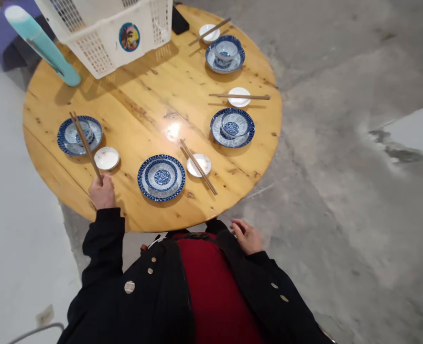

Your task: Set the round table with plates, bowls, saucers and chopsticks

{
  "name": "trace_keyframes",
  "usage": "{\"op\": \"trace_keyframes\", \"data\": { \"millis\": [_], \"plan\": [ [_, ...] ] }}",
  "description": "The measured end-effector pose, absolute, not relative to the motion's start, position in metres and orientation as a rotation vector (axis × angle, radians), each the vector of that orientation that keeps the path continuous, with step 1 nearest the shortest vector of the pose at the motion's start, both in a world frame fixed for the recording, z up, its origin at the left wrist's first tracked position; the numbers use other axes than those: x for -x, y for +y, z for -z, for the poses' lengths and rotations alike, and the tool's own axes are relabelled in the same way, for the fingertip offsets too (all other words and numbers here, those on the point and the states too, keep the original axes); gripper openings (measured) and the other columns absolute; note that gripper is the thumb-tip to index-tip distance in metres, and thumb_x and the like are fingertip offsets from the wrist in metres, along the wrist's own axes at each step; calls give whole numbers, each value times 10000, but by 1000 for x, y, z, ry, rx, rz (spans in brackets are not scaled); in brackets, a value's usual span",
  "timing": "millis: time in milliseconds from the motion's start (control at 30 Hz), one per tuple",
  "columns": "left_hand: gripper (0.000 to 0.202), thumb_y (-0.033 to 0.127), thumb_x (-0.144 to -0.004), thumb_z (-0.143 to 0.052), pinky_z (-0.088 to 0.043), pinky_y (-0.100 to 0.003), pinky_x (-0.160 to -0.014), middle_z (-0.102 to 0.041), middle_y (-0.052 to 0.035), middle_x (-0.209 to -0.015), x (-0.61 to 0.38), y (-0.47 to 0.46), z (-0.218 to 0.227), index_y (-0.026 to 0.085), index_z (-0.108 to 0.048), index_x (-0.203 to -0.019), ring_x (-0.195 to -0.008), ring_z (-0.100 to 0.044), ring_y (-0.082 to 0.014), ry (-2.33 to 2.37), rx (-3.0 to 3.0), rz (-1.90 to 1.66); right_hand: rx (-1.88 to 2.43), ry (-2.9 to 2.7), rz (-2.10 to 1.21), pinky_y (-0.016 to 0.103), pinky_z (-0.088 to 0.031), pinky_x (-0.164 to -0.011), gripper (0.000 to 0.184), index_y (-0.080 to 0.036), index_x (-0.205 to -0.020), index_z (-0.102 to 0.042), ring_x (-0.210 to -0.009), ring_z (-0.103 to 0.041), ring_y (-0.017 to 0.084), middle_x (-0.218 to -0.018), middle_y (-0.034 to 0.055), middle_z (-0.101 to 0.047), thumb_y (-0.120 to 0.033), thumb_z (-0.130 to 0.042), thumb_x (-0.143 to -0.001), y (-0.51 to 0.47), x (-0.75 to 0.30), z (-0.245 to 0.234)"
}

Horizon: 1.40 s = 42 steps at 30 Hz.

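Observation:
My left hand (102, 192) rests on the near left of the round wooden table (143, 110), pinched shut on the near end of a pair of chopsticks (85, 145). These slant up across a blue patterned plate with a bowl (79, 135) and pass beside a small white dish (106, 158). My right hand (247, 236) hangs below the table's near edge against my dark coat, fingers loosely curled, with nothing in it. Another blue plate with a bowl (161, 177) stands in front of me.
A small dish with chopsticks (199, 165) lies right of the near plate. Two more plate, bowl, dish and chopstick sets (232, 127) (225, 53) stand on the right and far side. A white plastic basket (111, 29) and a teal cylinder (41, 44) stand at the back.

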<state>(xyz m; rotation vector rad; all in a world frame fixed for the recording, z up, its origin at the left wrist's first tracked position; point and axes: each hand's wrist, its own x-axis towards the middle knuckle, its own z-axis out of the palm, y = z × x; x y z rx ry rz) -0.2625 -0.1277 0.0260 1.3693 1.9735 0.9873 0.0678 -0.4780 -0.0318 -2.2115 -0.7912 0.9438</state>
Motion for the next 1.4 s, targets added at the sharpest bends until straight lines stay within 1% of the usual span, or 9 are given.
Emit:
{"op": "trace_keyframes", "data": {
  "millis": [100,200,267,433,633,933,1100,1233,1400],
  "plan": [
    [393,503,-841,-573,-221,-195,-409,-347,77,-494,206,-177,-46,131,-689,-892,-416,-303,-76,1624,-1150,-1060,2115,-745,-826,351,-571,-740,493,-161,-1077,-681,-697,-705,209,-900,105,-762,-567,-463,-902,-447,-89,23],
    [430,548,-854,-610,-182,-194,-369,-369,76,-458,146,-224,-56,128,-699,-888,-372,-268,-59,1357,-971,-865,2084,-864,-805,328,-558,-771,452,-172,-1064,-691,-741,-712,203,-919,96,-764,-538,-470,-918,-401,-109,18],
    [452,557,-849,-649,-210,-188,-364,-491,45,-509,111,-248,-51,114,-706,-916,-370,-293,-44,1256,-829,-722,2094,-1001,-904,303,-539,-745,399,-188,-1027,-703,-761,-716,204,-905,83,-764,-506,-489,-916,-370,-115,18],
    [397,475,-818,-753,-444,-188,-556,-706,-88,-761,54,-272,-20,85,-720,-886,-603,-606,-88,1261,-570,-681,1936,-1180,-1287,248,-495,-607,349,-182,-863,-672,-652,-680,176,-733,52,-722,-492,-517,-906,-322,-104,23],
    [358,460,-824,-750,-459,-215,-632,-741,-115,-872,27,-270,-2,104,-733,-864,-759,-678,-145,1378,-602,-804,1557,-880,-1576,240,-444,-449,388,-208,-728,-542,-423,-534,121,-568,-9,-606,-579,-527,-838,-322,-90,27],
    [600,674,-782,-701,-544,-318,-827,-762,-159,-950,-35,-281,-39,98,-708,-946,-887,-720,-219,987,-695,-776,1322,-950,-1471,267,-435,-462,412,-235,-690,-485,-443,-529,118,-606,-8,-585,-601,-537,-870,-346,-126,-15],
    [589,691,-761,-710,-540,-258,-616,-748,-127,-864,-72,-297,-56,120,-639,-889,-684,-697,-167,926,-765,-664,1228,-907,-1549,289,-425,-448,433,-237,-731,-510,-436,-529,145,-566,2,-581,-647,-560,-860,-363,-164,-23],
    [606,722,-741,-698,-392,-228,-338,-739,-86,-886,-107,-315,-61,154,-576,-915,-389,-551,-96,882,-774,-487,1191,-859,-1535,301,-438,-455,472,-226,-747,-543,-440,-532,148,-586,15,-600,-685,-552,-860,-384,-199,-26],
    [598,732,-736,-690,-370,-214,-341,-739,-79,-862,-161,-335,-65,163,-548,-855,-384,-518,-76,856,-787,-481,1378,-941,-1302,304,-467,-528,452,-227,-754,-531,-520,-562,159,-617,16,-602,-651,-487,-901,-411,-245,-30]
  ]
}}
